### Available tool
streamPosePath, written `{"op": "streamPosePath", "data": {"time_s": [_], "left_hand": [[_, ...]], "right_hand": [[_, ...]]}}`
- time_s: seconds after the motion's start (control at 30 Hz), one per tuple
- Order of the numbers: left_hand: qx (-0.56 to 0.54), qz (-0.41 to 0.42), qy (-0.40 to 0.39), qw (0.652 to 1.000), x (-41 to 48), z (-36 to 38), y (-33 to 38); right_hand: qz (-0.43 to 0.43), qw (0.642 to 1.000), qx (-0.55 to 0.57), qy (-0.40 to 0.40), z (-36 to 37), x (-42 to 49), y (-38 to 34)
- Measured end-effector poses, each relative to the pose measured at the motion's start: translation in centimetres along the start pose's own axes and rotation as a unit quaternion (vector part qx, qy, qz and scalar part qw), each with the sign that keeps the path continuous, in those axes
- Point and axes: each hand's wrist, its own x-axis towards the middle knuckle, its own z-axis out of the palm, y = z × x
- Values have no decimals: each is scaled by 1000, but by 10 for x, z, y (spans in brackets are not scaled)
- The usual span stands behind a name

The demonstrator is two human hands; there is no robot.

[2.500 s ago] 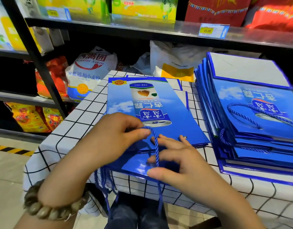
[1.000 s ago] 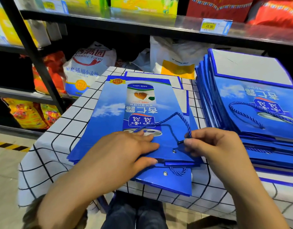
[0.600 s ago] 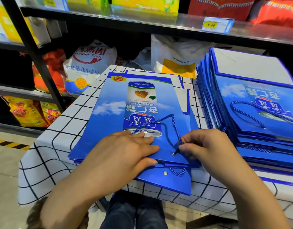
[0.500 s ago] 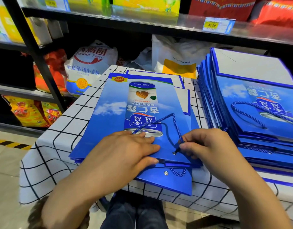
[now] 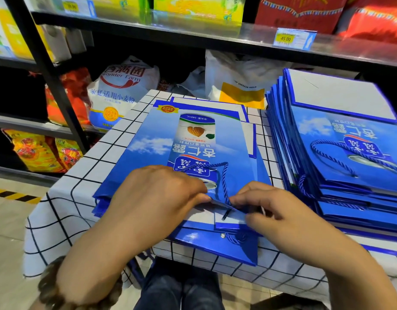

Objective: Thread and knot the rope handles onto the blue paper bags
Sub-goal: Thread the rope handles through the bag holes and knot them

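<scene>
Working on the top blue bag (image 5: 148,142), laid flat on the checked cloth (image 5: 65,198) with its mouth toward the person. Holding down its near-left part with the left hand (image 5: 161,198), fingertips bent round the front panel's edge, seemingly to lift it and bare the white inside. Coming in at the bag's near-right corner with the right hand (image 5: 273,211), thumb against the blue rope (image 5: 224,177) where it enters the eyelet, other fingers curled narrow beneath the lifted edge (a pinch, as far as can be told). Loops across the bag's print, then shows its dark tip (image 5: 226,214) on the white inside. Probably drawing the end through, the knot not yet tied. Just right of the bag, a stack of finished bags (image 5: 349,157), handles on. Directly beneath it, another bag (image 5: 211,245) with its rope end showing at the near edge.
</scene>
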Motion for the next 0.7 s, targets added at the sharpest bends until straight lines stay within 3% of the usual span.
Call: {"op": "streamPosePath", "data": {"time_s": [0.13, 0.23, 0.33, 0.43, 0.6, 0.7], "left_hand": [[-50, -41, 42, 997, 1, -6, 4], [-84, -16, 89, 992, 0, 2, 20], [-41, -18, 120, 992, -3, 10, 43], [-4, -23, 172, 985, -7, 16, 54], [59, -103, 62, 991, 2, 22, 61], [60, -66, 72, 993, 4, 28, 62]], "right_hand": [[-10, 997, -78, 6, 2, 2, 5], [-20, 996, -91, 15, 2, 4, 4], [-28, 994, -101, 8, 3, 3, 2], [-27, 995, -86, 52, 1, 3, -1], [-30, 992, -104, 61, 1, 0, -3], [-32, 990, -105, 94, 4, -2, -2]]}}
